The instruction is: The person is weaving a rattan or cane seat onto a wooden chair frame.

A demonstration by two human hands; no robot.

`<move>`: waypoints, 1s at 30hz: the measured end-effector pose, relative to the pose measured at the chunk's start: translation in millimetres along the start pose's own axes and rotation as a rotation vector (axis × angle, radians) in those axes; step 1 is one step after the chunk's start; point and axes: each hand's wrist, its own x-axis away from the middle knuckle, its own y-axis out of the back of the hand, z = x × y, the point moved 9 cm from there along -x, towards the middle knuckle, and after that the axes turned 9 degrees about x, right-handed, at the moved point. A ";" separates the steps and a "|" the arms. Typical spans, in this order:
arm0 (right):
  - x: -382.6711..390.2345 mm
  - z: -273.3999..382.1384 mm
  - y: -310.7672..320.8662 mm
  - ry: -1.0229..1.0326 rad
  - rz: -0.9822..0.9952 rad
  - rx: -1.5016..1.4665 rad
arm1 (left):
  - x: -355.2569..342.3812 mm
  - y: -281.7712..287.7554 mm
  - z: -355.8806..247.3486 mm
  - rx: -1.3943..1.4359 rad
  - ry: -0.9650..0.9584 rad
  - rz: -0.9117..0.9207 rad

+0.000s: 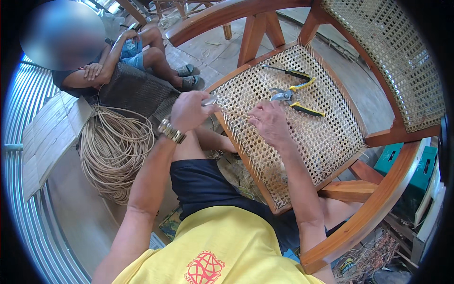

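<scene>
The left hand (188, 111) partly hides a silvery tool (209, 100).

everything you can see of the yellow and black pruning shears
The pruning shears, with yellow-and-black handles and curved grey metal blades, lie on the pale woven cane seat, handles splayed rightward, blades pointing left near the bare right hand. No hand grips them. A slim black-and-yellow tool lies beyond; whether it touches them is unclear.

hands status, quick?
Left hand: closed on a shiny grey object, mostly hidden.
Right hand: fingers curled closed over the woven cane seat; whether they pinch a strand can't be told.
</scene>
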 end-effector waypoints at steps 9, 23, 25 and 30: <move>-14.5 -17.4 23.4 -0.185 0.021 -1.374 | 8.4 -17.6 26.1 0.083 0.070 -0.128; -1.9 -38.4 5.9 -0.210 0.078 -0.193 | -8.8 -129.8 -36.4 -0.281 -0.020 0.424; -6.4 -32.3 11.7 -0.184 0.036 -0.156 | -13.0 -128.5 -40.4 -0.288 -0.024 0.384; -9.5 -31.9 10.0 -0.175 0.050 -0.053 | -9.9 -142.1 -49.6 -0.236 -0.032 0.270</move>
